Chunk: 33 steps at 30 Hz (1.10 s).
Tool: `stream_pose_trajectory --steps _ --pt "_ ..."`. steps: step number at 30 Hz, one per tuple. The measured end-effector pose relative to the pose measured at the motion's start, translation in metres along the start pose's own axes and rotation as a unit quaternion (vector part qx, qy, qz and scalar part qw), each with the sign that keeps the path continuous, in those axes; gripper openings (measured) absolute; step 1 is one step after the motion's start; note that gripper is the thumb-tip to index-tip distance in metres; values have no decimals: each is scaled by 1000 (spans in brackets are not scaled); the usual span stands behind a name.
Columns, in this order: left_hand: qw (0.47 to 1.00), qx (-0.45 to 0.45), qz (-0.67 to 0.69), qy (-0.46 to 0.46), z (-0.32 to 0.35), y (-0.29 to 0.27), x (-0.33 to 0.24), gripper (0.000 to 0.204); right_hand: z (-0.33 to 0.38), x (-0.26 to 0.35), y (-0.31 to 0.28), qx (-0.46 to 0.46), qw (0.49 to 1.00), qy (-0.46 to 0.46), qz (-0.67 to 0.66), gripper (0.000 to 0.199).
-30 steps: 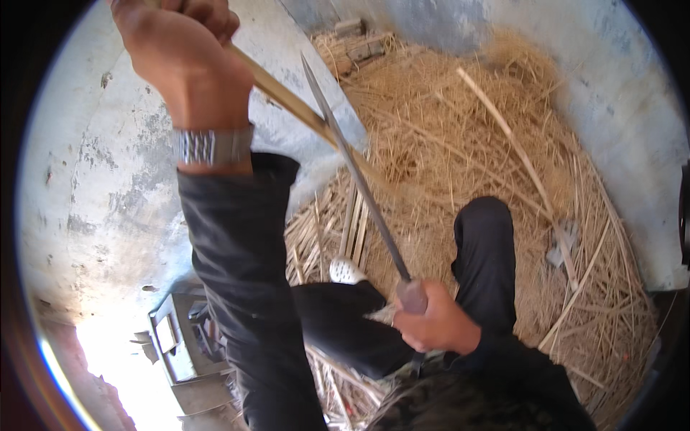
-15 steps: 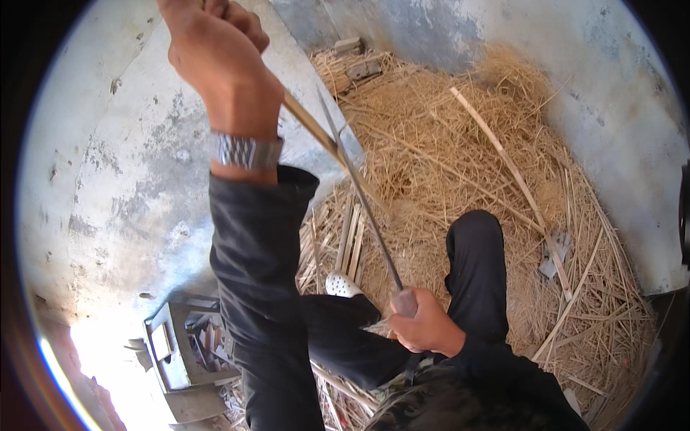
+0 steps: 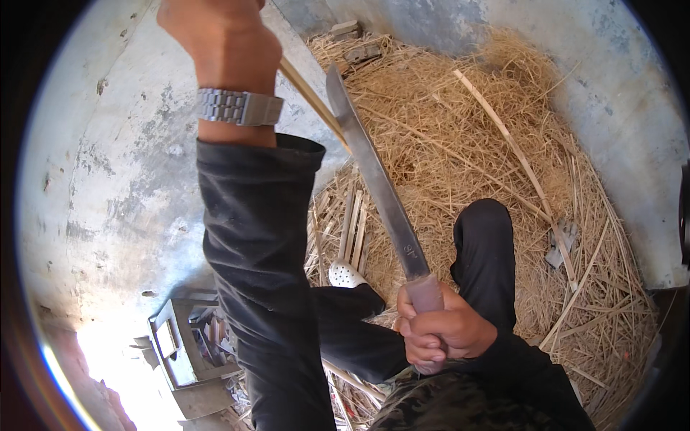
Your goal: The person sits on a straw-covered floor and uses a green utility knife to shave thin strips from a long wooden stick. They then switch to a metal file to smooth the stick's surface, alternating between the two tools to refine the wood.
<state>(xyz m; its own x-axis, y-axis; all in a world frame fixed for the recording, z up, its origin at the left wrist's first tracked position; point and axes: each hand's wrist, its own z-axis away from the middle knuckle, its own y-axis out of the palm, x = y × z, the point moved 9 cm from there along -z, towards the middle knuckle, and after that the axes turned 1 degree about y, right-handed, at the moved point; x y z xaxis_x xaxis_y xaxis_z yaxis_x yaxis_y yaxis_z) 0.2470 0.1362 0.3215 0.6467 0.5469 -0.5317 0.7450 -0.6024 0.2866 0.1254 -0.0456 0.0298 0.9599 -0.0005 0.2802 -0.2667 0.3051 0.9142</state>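
Note:
My right hand (image 3: 449, 327) is closed round the pale handle of a machete (image 3: 384, 194). Its long dark blade points up and away, with the flat side facing me. High at the left, my left hand (image 3: 219, 25), a steel watch at its wrist, is partly cut off by the upper edge. A thin bamboo strip (image 3: 313, 100) slants down from that hand to the machete's blade. The strip's lower end is hidden behind the blade, and whether the two touch I cannot tell.
Straw and bamboo shavings (image 3: 438, 136) cover the floor, with a long pale strip (image 3: 507, 136) lying across them. Several split bamboo pieces (image 3: 352, 230) lie by my white shoe (image 3: 345, 274). A worn wall (image 3: 129, 179) rises at left; an open box-like frame (image 3: 176, 345) stands below it.
The machete has turned from edge-on to showing its broad side, and the right hand has shifted slightly right and nearer. My left hand has moved up, still with the bamboo strip.

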Motion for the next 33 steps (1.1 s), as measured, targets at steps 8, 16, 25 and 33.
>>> stream_pose_trajectory --steps 8,16,25,33 --pt "999 1 0 -39 -16 -6 22 51 -13 43 32 -66 905 -203 367 14" --pt "995 81 -15 -50 -7 3 12 44 -46 24 -17 -119 906 -176 367 15" --pt "995 55 20 -81 -11 -16 27 43 -32 -13 -46 -160 951 -38 261 15" --pt "997 39 19 -66 -17 -26 22 36 -29 0 5 57 998 25 3 11"
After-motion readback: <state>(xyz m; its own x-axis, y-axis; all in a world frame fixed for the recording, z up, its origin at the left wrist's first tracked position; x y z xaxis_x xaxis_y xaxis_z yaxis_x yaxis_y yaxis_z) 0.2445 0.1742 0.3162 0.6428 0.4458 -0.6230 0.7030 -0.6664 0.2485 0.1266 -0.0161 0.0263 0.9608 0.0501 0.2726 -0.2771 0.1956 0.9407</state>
